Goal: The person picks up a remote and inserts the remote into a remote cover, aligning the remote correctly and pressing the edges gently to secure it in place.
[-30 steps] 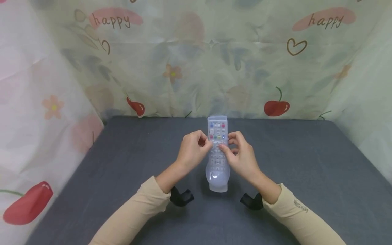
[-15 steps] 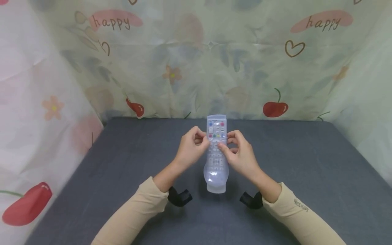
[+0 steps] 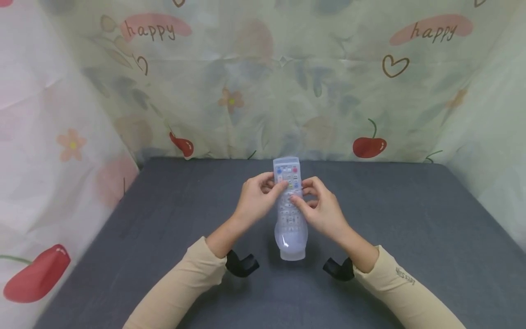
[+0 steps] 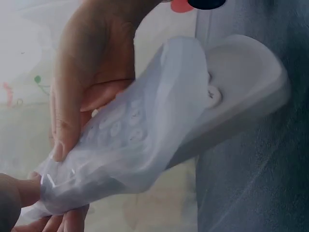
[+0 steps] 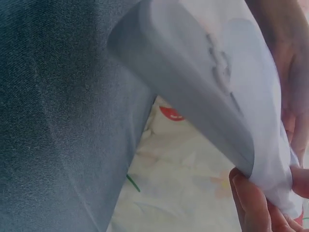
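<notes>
A white remote control [image 3: 289,208] with coloured buttons sits inside a translucent silicone cover [image 3: 291,240] and is held above the grey table [image 3: 164,219]. My left hand [image 3: 258,201] pinches its left edge near the upper buttons. On the other side my right hand [image 3: 319,208] pinches the right edge, thumb on the keypad. The left wrist view shows the loose cover [image 4: 130,145] stretched over the remote's body [image 4: 241,92] with my left hand [image 4: 82,92] behind it. The right wrist view shows the remote's underside [image 5: 193,96] and my right hand's fingertips [image 5: 251,203] gripping the cover.
A cloth printed with cherries, flowers and the word "happy" [image 3: 263,77] hangs behind and at both sides of the grey table. Black wrist camera mounts [image 3: 240,265] show under both sleeves.
The remote has tilted slightly, its top end moving a little left. Both hands keep their grip and shifted only slightly along its edges.
</notes>
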{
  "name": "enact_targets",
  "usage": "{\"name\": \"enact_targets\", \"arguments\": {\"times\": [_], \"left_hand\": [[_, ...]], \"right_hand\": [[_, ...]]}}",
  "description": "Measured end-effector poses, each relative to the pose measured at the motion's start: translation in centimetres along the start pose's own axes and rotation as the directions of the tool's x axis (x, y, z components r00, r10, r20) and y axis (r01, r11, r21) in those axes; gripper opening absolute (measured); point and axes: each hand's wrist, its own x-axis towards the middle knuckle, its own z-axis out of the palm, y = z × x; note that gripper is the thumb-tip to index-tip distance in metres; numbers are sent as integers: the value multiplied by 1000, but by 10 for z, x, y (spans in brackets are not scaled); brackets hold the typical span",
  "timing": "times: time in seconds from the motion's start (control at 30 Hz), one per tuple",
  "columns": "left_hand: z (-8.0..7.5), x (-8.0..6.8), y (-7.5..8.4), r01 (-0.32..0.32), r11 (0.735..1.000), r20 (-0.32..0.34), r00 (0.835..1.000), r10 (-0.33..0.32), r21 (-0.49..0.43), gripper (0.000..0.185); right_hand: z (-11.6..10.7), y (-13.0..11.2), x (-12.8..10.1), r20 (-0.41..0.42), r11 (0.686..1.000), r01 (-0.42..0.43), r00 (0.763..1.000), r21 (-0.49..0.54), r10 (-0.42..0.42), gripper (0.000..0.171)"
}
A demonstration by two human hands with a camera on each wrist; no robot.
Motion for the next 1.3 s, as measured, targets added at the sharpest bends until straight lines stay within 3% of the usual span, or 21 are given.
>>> {"name": "enact_targets", "arguments": {"times": [0.33,0.57,0.73,0.87,1.1,1.3], "left_hand": [[-3,1,-1,12,997,6,1000,-12,-74,27],[0,2,-2,35,993,29,999,-32,-116,31],[4,1,-3,66,983,41,997,-60,-169,31],[7,-1,-2,101,971,48,995,-93,-215,32],[11,-4,-1,139,952,-4,989,-146,-274,31],[15,-5,1,147,925,-82,979,-187,-350,29]], "right_hand": [[-10,5,5,112,1000,-10,994,-4,10,43],[-19,5,16,60,999,12,998,31,-14,29],[-20,2,16,4,994,73,997,-83,-73,16],[-18,1,15,-51,969,154,985,-195,-167,8],[-13,1,13,-31,849,283,943,-446,-331,7],[-11,-1,14,10,824,300,941,-481,-337,5]]}}
